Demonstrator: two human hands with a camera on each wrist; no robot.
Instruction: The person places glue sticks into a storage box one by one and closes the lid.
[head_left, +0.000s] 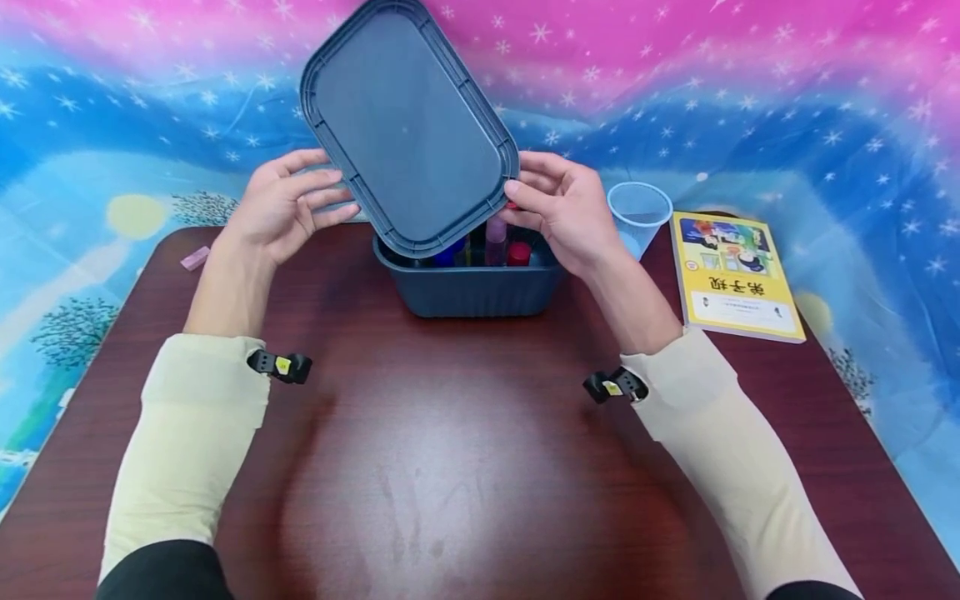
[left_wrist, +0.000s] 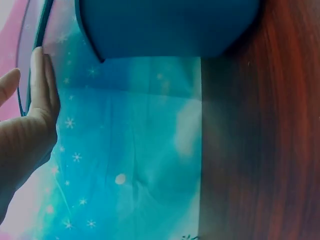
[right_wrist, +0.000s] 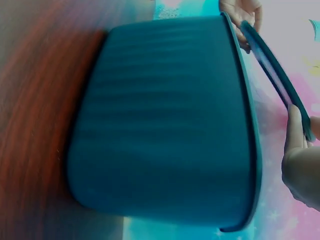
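A: Where's the lid (head_left: 408, 125)?

B: Tilted up over the box (head_left: 468, 283), near edge close to the box's front rim, long axis running away from the person. Left hand (head_left: 281, 204) and right hand (head_left: 562, 208) each hold a side edge, fingers lightly curled, equally near.

A: Obstructions?

B: Bottles (head_left: 498, 242) standing inside just under the lid. Cup (head_left: 637, 212) and book (head_left: 735, 275) off right on the tabletop (head_left: 450, 467), apart.
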